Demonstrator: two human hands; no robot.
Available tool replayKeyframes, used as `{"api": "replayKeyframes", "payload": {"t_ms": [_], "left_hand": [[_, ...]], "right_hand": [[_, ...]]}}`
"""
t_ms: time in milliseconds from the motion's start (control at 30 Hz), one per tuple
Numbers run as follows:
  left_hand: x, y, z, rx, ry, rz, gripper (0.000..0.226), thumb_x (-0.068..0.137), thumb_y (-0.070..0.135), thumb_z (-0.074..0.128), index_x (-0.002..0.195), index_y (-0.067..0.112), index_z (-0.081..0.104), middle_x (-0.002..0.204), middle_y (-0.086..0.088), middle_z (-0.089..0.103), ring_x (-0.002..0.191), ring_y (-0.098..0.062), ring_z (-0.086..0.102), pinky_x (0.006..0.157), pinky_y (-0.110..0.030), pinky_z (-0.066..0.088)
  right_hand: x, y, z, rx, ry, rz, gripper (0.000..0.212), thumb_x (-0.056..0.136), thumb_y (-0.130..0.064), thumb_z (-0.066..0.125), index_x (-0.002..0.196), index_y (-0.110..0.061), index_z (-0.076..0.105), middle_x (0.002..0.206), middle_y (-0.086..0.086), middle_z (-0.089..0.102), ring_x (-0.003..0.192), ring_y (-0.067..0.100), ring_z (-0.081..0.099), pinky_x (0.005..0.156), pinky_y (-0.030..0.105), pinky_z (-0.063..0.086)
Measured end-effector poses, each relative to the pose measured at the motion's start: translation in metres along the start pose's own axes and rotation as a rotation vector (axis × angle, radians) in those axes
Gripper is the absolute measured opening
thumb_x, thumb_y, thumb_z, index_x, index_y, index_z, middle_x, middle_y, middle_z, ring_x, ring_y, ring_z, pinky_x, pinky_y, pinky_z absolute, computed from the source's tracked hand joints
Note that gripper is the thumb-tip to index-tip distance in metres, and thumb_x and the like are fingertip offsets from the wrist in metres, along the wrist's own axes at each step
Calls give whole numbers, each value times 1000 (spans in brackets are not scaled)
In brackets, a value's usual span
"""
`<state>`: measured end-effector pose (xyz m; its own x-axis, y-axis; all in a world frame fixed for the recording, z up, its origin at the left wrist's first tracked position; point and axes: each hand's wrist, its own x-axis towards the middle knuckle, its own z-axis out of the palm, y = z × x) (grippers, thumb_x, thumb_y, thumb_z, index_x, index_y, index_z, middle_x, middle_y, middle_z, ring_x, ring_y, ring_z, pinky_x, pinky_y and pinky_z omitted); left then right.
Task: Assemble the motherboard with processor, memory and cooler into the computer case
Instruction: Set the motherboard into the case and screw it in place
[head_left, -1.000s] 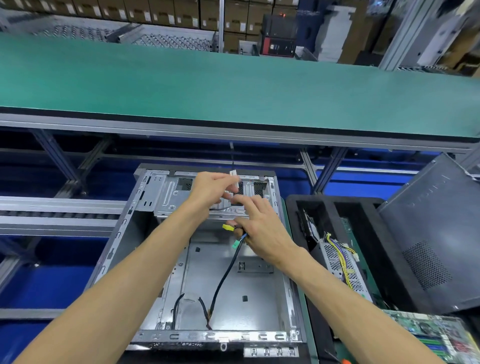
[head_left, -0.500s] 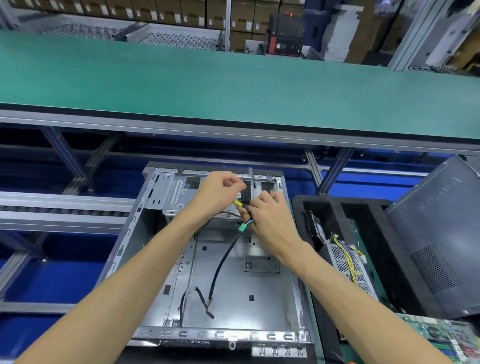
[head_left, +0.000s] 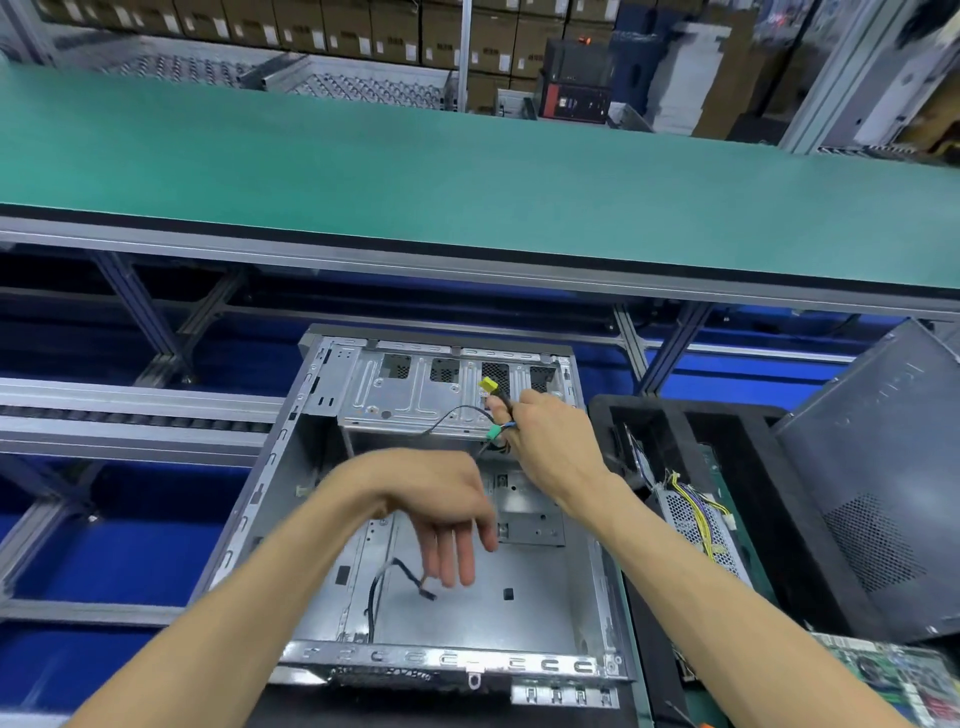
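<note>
Green bench matting is stretching behind as we're working in the open computer case: our right hand is pinching the front-panel cables, yellow plug poking just above that grip, while our left hand is hanging below it, fingers loose, holding nothing.

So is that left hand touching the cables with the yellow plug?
Apart. The head view shows the left hand hanging open over the case floor, with clear space between it and the cables, which the right hand grips.
</note>
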<state>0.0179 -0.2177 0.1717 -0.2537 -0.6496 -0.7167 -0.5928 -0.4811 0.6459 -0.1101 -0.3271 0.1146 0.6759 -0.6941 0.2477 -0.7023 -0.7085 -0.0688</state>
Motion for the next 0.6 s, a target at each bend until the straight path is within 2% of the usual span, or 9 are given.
{"api": "replayKeyframes", "payload": {"t_ms": [67,133,200,233,300,367,467,533,600], "left_hand": [[20,-5,14,-139,78,18,35,101,17,45,119,-11,56,94,-22,73,77,-32,73,70,-37,62],[41,-7,25,-409,209,91,34,103,18,44,118,-9,57,103,-22,70,92,-34,71,83,-42,60],[56,-3,32,-739,292,214,24,102,12,44,107,-2,63,95,-16,67,89,-26,67,88,-42,55],[62,0,35,-913,311,262,22,100,8,43,98,1,64,86,-13,68,81,-22,66,86,-41,55],[71,5,39,-1231,299,302,27,99,0,40,83,5,61,66,-7,65,58,-16,62,69,-36,55],[77,9,42,-1445,260,316,24,98,-1,37,85,8,56,66,-6,60,55,-16,57,60,-30,51],[83,11,41,-1680,214,327,19,97,4,39,101,13,55,84,-8,59,71,-21,58,73,-34,46],[85,12,41,-1711,218,309,14,99,8,44,97,14,57,84,-7,57,73,-21,56,81,-36,44],[85,11,42,-1609,225,277,19,100,12,46,84,14,54,72,-4,48,63,-17,46,68,-29,41]], "right_hand": [[1,-2,0,17,-13,49,56,108,-44,28,93,-6,67,91,9,58,86,34,59,62,36,32],[2,-4,0,41,-7,102,60,109,-45,26,95,-4,67,97,12,61,89,35,60,63,36,34],[3,-6,0,27,-49,145,55,109,-43,31,102,-4,69,104,13,62,95,34,60,69,38,39],[3,-6,0,24,-73,167,49,108,-40,36,106,-5,69,107,13,62,99,34,60,72,38,42],[4,-6,-1,53,-89,221,39,106,-36,43,107,-8,70,107,13,63,101,33,61,74,37,44],[4,-6,-2,98,-91,265,37,106,-35,44,103,-10,72,102,12,67,95,32,65,71,35,44],[5,-7,-3,130,-97,299,38,106,-35,44,100,-9,70,97,13,69,89,34,67,67,34,42],[7,-6,-3,168,-108,328,39,107,-35,43,95,-6,67,95,13,68,87,35,66,65,33,40],[8,-5,-4,228,-120,356,36,107,-34,44,85,-8,57,92,12,65,83,35,63,64,33,37]]}}
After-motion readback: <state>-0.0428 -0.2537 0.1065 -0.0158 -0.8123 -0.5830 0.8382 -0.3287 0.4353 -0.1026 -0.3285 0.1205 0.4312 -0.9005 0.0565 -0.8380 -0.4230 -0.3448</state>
